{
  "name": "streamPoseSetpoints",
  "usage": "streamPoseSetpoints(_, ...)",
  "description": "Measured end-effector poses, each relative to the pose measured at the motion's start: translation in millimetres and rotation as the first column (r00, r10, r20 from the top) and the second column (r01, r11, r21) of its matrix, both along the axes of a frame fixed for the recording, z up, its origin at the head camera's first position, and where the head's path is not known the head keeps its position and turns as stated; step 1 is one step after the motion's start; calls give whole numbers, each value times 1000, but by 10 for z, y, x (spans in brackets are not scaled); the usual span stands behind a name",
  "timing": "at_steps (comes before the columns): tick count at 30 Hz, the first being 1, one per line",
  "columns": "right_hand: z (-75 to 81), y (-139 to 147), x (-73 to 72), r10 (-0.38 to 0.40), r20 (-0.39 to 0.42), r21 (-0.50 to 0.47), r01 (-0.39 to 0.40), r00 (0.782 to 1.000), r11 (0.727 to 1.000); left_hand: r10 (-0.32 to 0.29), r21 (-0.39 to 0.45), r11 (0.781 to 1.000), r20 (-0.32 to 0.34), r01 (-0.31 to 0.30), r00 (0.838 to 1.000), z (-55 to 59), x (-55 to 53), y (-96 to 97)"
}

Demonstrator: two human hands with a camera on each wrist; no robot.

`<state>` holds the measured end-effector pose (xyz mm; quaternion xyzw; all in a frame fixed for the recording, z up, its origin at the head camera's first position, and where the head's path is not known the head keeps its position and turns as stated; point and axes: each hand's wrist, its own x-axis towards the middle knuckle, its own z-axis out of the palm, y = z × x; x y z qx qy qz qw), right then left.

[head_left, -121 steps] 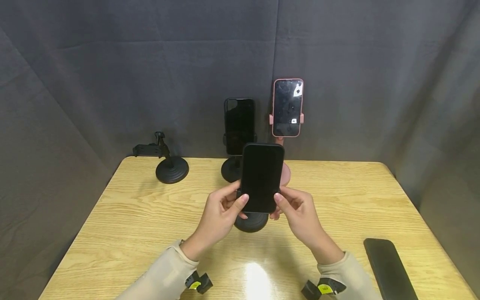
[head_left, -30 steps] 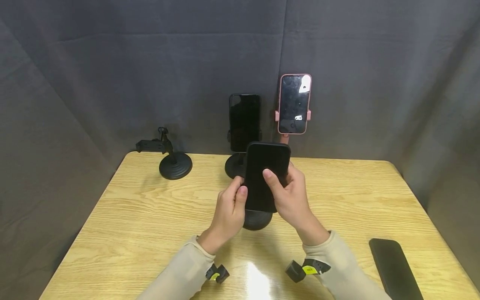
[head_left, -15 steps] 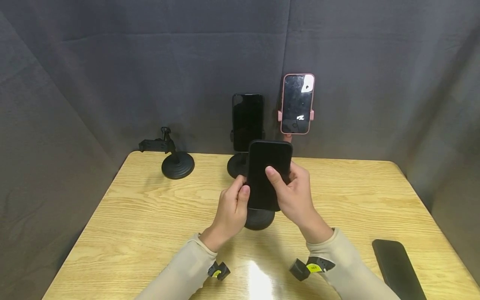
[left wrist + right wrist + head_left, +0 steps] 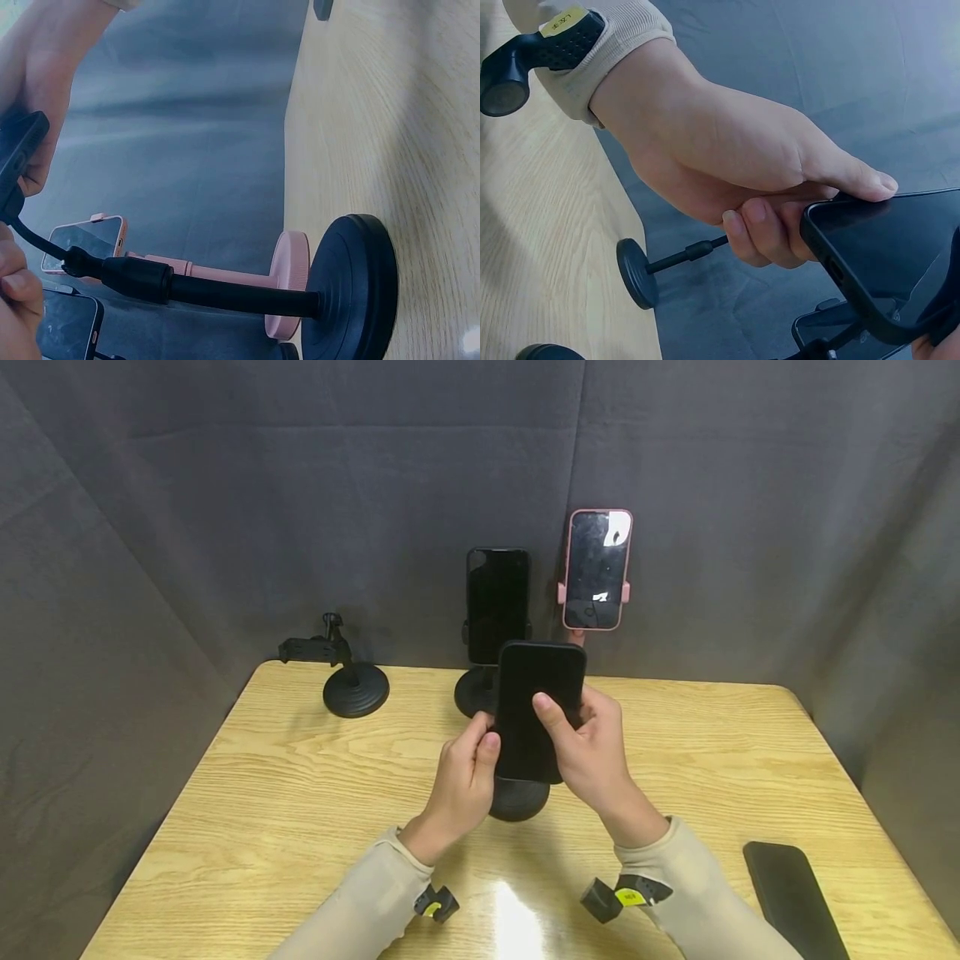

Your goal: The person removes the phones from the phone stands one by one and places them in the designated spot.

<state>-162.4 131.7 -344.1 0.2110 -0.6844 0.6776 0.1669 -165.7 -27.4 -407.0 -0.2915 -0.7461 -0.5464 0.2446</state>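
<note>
Left hand [image 4: 461, 772] and right hand [image 4: 592, 752] held fingers curled on the black phone [image 4: 521, 739] on its stand [image 4: 232, 296], in from the table's [image 4: 300, 827] back edge — likely fixing its tilt, which next needed gentle turning.

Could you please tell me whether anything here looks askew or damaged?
Only the black stand at the table's back left looks askew: its empty clamp is turned sideways, while the pink-cased phone stands upright. The held phone shows no visible damage.

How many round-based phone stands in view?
4: empty black stand, back left; rear black stand, back centre; pink stand, right of that; front black stand, under the gripped black phone. No others visible.
</note>
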Motion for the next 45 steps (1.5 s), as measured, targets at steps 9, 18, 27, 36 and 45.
streamPoseSetpoints(9,19,-16,8,-10,32,-22,10,999,1000,13,0,1000,-5,-13,1000,7,-5,-8)
streamPoseSetpoints(18,27,-41,24,-37,59,-25,38,998,999,39,-13,999,-45,-39,998,-20,-16,-12)
streamPoseSetpoints(27,29,-37,32,-32,57,-35,34,998,999,40,-19,999,-44,-41,998,-29,-8,-7)
streamPoseSetpoints(36,50,-32,26,-57,56,-37,59,997,998,46,-25,999,-57,-48,997,-22,-9,-5)
streamPoseSetpoints(45,75,-32,29,-63,63,-34,66,996,997,58,-31,998,-64,-60,996,-29,0,-9)
